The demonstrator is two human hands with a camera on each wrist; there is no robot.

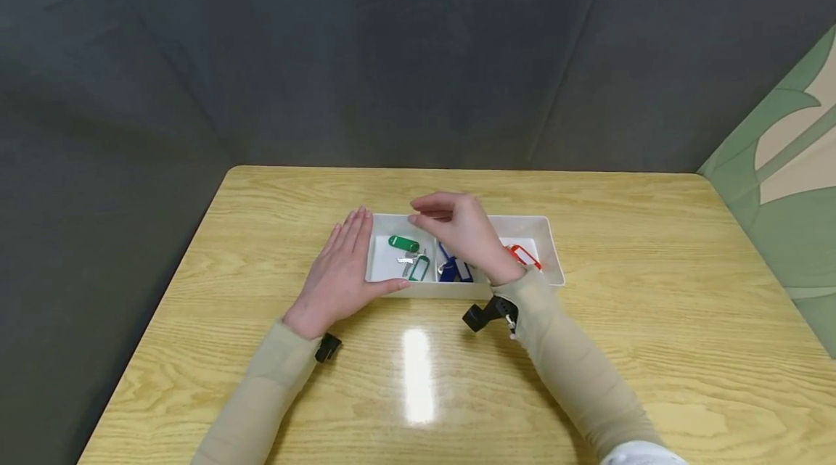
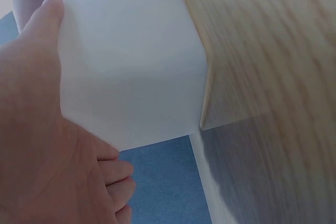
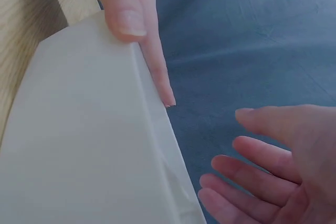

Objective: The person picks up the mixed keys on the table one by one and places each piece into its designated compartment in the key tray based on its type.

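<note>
A white divided tray (image 1: 451,291) sits on the table, holding key tags in its compartments. Along its left end lies my left hand (image 1: 342,273), fingers straight against the wall and thumb across the front rim near the corner. My right hand (image 1: 466,233) hovers over the middle of the tray, fingers lightly bent, thumb apart from them, nothing between. Green key tags (image 1: 403,243) with silver keys (image 1: 405,260) lie in the left compartment. Blue key tags (image 1: 463,271) are in the middle, partly covered by the right hand. A red key tag (image 1: 525,256) shows at the right.
The tray stands on a light wooden table (image 1: 653,284) with its far edge behind it. A dark cloth (image 1: 418,59) hangs beyond that edge and on the left. Patterned green fabric (image 1: 797,189) is at the right.
</note>
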